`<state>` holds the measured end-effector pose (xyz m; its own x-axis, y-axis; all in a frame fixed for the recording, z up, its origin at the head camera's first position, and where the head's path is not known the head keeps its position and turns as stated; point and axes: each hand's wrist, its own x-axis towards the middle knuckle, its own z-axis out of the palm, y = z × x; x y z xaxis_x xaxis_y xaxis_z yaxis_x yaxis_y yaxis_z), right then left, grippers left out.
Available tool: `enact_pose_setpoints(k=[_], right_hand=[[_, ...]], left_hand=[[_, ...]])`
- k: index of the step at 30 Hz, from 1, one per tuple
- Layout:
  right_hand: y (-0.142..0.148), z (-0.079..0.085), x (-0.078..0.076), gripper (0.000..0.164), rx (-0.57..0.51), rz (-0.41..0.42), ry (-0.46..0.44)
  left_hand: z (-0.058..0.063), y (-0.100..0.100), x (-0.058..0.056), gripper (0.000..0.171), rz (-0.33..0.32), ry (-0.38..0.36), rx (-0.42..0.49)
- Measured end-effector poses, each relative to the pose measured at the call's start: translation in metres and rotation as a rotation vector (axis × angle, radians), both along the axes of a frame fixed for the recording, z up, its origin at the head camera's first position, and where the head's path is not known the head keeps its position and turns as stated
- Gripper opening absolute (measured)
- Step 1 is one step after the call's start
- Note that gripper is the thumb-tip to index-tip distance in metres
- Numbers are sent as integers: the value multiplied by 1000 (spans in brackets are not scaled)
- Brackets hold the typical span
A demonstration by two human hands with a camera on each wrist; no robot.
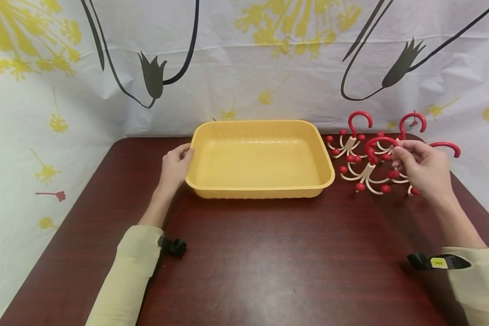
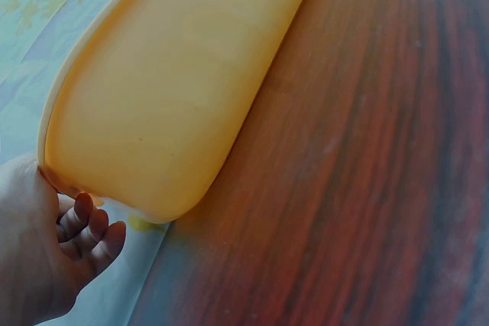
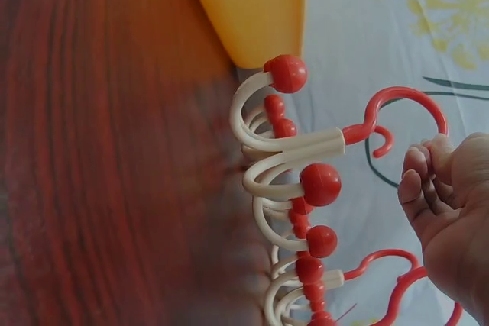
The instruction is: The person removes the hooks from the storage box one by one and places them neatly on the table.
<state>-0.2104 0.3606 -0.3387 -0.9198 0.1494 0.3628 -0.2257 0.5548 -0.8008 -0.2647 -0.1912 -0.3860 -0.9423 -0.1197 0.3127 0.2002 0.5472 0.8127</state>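
A yellow plastic basin (image 1: 261,192) stands at the back middle of the table. At its left side my left hand (image 1: 175,165) grips the rim between thumb and fingers; in the left wrist view, the hand (image 2: 46,242) is at the basin's corner (image 2: 137,104). My right hand (image 1: 428,170) pinches the tip of the red hook on a multi-arm hanger (image 1: 368,174). That hanger has cream curved arms ending in red balls, clearly seen in the right wrist view, where the right hand (image 3: 451,204) holds the hook (image 3: 405,93) by its end.
Behind the held hanger stand more red-and-cream hangers (image 1: 350,144) at the table's back right, one partly hidden by my right hand. The dark red-brown wooden table (image 1: 261,262) spreads toward me. A white sheet (image 1: 236,59) with flower prints hangs behind the back edge.
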Motion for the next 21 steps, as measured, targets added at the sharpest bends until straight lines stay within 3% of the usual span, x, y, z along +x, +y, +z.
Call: enact_pose_setpoints(k=[6, 21], right_hand=[[3, -6, 1, 11, 50, -16, -23], [2, -9, 10, 13, -10, 18, -74]], left_hand=[[0, 0, 0, 37, -4, -6, 7], [-2, -1, -1, 40, -9, 2, 1]])
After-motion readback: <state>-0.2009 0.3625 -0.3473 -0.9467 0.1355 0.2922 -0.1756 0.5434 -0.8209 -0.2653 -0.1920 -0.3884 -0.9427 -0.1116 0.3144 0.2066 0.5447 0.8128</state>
